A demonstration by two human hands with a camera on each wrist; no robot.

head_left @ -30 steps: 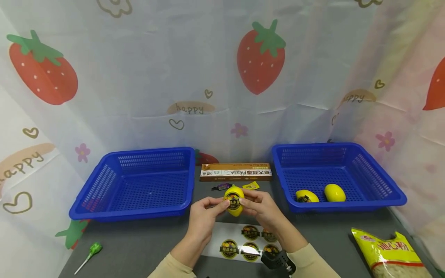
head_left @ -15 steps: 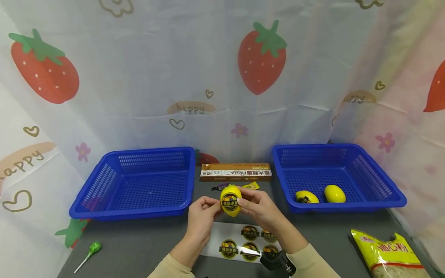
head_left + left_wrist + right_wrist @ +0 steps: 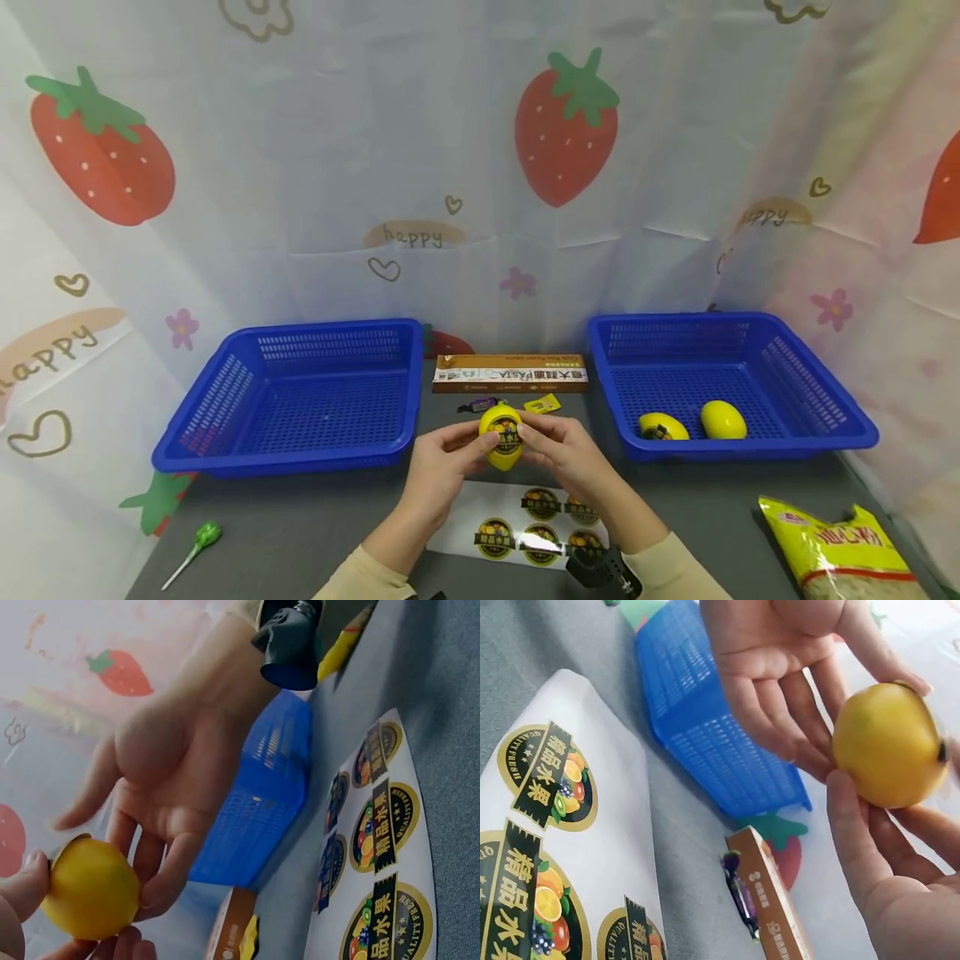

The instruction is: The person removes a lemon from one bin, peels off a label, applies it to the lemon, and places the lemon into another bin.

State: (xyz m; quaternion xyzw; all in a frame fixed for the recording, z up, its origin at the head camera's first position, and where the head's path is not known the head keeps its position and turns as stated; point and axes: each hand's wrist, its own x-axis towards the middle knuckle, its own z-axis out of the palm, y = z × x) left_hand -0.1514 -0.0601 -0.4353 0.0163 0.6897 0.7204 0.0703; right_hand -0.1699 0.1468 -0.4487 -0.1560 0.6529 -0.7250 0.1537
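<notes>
A yellow lemon (image 3: 491, 417) is held up between both hands over the table. A round black-and-gold fruit sticker (image 3: 508, 432) lies on its near side. My left hand (image 3: 441, 467) holds the lemon from the left, its thumb on the sticker's left edge. From the other side my right hand (image 3: 562, 450) supports the lemon, thumb at the sticker's right edge and fingers behind. The left wrist view shows the lemon (image 3: 94, 889) with the sticker mostly turned away. Below the hands, a white sheet (image 3: 457, 521) carries several more such stickers.
An empty blue basket (image 3: 322, 408) stands left; another blue basket (image 3: 675, 375) at right holds two lemons (image 3: 723, 419). Behind the hands lie a pasta box (image 3: 510, 375), a purple candy (image 3: 482, 405) and a yellow packet (image 3: 542, 404). A lollipop (image 3: 197, 546) and yellow bag (image 3: 840, 546) flank the front.
Half a second ago the left thumb was off the sticker; now it is back on it. The lemon shifted slightly left, then back right. The baskets and sheet stay put.
</notes>
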